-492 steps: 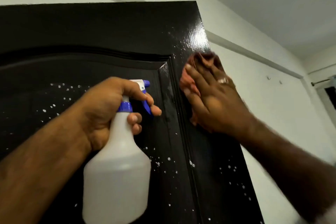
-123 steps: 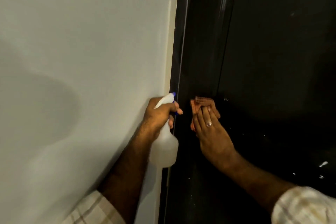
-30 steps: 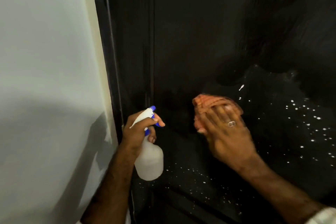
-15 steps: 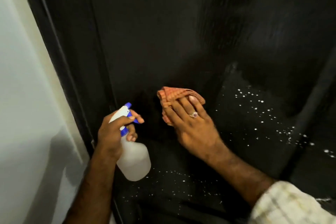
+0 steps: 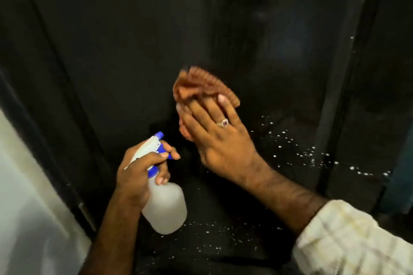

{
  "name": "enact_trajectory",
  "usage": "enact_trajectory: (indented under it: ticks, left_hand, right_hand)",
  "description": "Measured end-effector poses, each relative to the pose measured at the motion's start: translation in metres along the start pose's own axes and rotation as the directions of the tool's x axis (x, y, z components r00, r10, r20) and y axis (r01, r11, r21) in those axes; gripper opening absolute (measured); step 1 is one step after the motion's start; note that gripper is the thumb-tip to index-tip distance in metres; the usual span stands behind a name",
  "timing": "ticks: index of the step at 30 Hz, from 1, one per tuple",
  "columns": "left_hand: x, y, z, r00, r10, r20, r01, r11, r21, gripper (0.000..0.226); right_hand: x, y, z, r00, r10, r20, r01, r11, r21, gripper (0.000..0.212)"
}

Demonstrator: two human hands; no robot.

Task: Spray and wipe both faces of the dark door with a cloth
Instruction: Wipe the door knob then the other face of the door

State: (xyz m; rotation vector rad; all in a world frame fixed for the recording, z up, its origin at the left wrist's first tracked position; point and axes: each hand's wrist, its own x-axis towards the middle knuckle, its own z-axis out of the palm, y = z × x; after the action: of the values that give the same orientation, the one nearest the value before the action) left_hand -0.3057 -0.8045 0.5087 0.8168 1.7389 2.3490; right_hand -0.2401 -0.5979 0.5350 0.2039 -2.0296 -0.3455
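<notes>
1. In the head view, my left hand [image 5: 143, 169] grips the neck of the bottle [image 5: 164, 205]. My pointer finger lies curled over the blue trigger.
2. The bottle is tipped. Its long line runs from the fat white body, low and to the right, up to the blue nozzle [image 5: 159, 134], high and a bit to the left. The nozzle points up at the door [image 5: 125, 35].
3. My right hand [image 5: 220, 138] is flat, with its fingers straight. It presses the cloth [image 5: 201, 87] on the door, just above and to the right of the bottle. The cloth is bunched up and orange, and it pokes out past my fingertips. It looks blurry.
4. There is a ring [image 5: 224, 123] on one finger of my right hand. My sleeve [image 5: 348, 236] is pale and checked.
5. White drops [image 5: 297, 145] dot the door to the right of my right hand. More dot it below the bottle.
6. A pale wall [image 5: 24, 207] shows at the bottom left, beside the door's edge.
7. Half a second ago the cloth sat a bit more to the left on the door. Now it is farther right, nearer the drops. Less wall shows now. My left hand holds the bottle the same way as before.
</notes>
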Motion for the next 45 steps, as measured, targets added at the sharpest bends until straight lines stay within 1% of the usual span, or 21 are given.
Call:
enact_trajectory:
  ticks: [2,5,8,10,11,12,15,17,18,20,23,26,28,30,32,34,36,38,41,43,45]
  left_hand:
    - [0.000,-0.007,0.002,0.999,-0.038,0.012,0.039,0.999,-0.029,0.016]
    - [-0.003,-0.012,0.007,0.997,-0.076,0.028,0.076,0.997,-0.002,0.013]
    - [0.001,-0.008,0.018,0.996,-0.066,0.052,0.064,0.997,0.049,0.014]
    - [0.004,-0.003,0.024,0.998,-0.039,0.052,0.036,0.998,0.052,0.015]
    - [0.003,-0.001,0.025,0.999,-0.027,0.042,0.026,0.999,0.035,0.019]
    - [0.002,0.001,0.024,0.999,-0.024,0.027,0.023,1.000,0.006,0.022]
    - [-0.001,0.001,0.020,0.999,-0.054,-0.005,0.053,0.996,-0.068,0.030]
    - [-0.002,-0.001,0.016,0.998,-0.068,-0.017,0.067,0.996,-0.067,0.031]
    - [-0.002,-0.003,0.015,0.998,-0.068,-0.020,0.067,0.997,-0.048,0.030]
    - [-0.005,-0.006,0.014,0.998,-0.057,-0.020,0.057,0.998,-0.001,0.026]
    - [-0.013,-0.005,0.012,0.998,-0.051,-0.025,0.052,0.998,0.041,0.023]
    - [-0.022,-0.003,0.003,0.999,-0.029,-0.043,0.031,0.998,0.053,0.023]
    - [-0.028,-0.001,-0.007,0.999,-0.008,-0.052,0.010,0.999,0.052,0.022]
    - [-0.032,0.000,-0.016,0.997,-0.006,-0.080,0.011,0.998,0.061,0.024]
    - [-0.034,-0.002,-0.022,0.992,-0.020,-0.121,0.029,0.997,0.071,0.025]
    - [-0.034,-0.005,-0.022,0.986,-0.039,-0.163,0.052,0.996,0.077,0.027]
    - [-0.033,-0.011,-0.018,0.990,-0.045,-0.131,0.057,0.994,0.094,0.027]
    - [-0.032,-0.018,-0.011,0.997,-0.058,-0.047,0.063,0.992,0.111,0.023]
    - [-0.028,-0.028,0.009,0.994,-0.083,0.073,0.071,0.985,0.155,0.017]
    - [-0.027,-0.033,0.029,0.983,-0.106,0.150,0.079,0.981,0.176,0.015]
    - [-0.027,-0.040,0.053,0.961,-0.140,0.237,0.103,0.981,0.163,0.017]
  right_hand:
    - [-0.046,0.022,-0.002,0.994,-0.051,0.094,0.053,0.998,-0.018,0.060]
    - [-0.088,0.080,-0.029,0.987,0.154,-0.037,-0.156,0.987,-0.039,0.060]
    - [-0.060,0.107,-0.054,0.853,0.483,-0.198,-0.492,0.871,0.007,0.064]
    - [-0.023,0.087,-0.051,0.755,0.596,-0.273,-0.604,0.794,0.064,0.069]
    - [-0.009,0.070,-0.043,0.763,0.579,-0.288,-0.585,0.808,0.072,0.070]
    - [0.001,0.051,-0.033,0.811,0.516,-0.275,-0.516,0.853,0.077,0.070]
    - [-0.027,-0.001,0.003,0.983,0.174,-0.067,-0.167,0.982,0.094,0.065]
    - [-0.077,-0.019,0.022,0.993,-0.031,0.111,0.017,0.992,0.126,0.058]
    - [-0.102,-0.020,0.025,0.981,-0.067,0.181,0.043,0.990,0.135,0.054]
    - [-0.138,-0.001,0.023,0.973,-0.036,0.229,0.008,0.992,0.124,0.047]
    - [-0.153,0.055,0.003,0.983,0.165,0.083,-0.165,0.986,0.000,0.050]
    - [-0.108,0.069,-0.012,0.882,0.456,-0.117,-0.459,0.888,0.002,0.060]
    - [-0.068,0.036,-0.005,0.843,0.514,-0.156,-0.508,0.858,0.081,0.062]
    - [-0.048,-0.009,0.015,0.934,0.349,-0.074,-0.339,0.933,0.123,0.064]
    - [-0.057,-0.051,0.043,0.995,0.070,0.070,-0.079,0.989,0.129,0.068]
    - [-0.086,-0.069,0.065,0.968,-0.163,0.191,0.138,0.981,0.137,0.064]
    - [-0.118,-0.057,0.066,0.956,-0.190,0.223,0.158,0.976,0.152,0.057]
    - [-0.147,-0.025,0.051,0.971,-0.112,0.210,0.087,0.988,0.125,0.053]
    - [-0.181,0.050,0.014,0.986,0.146,0.084,-0.149,0.988,0.026,0.055]
    - [-0.187,0.094,-0.017,0.948,0.317,-0.007,-0.317,0.948,-0.043,0.061]
    - [-0.185,0.119,-0.043,0.911,0.412,-0.036,-0.413,0.906,-0.092,0.060]
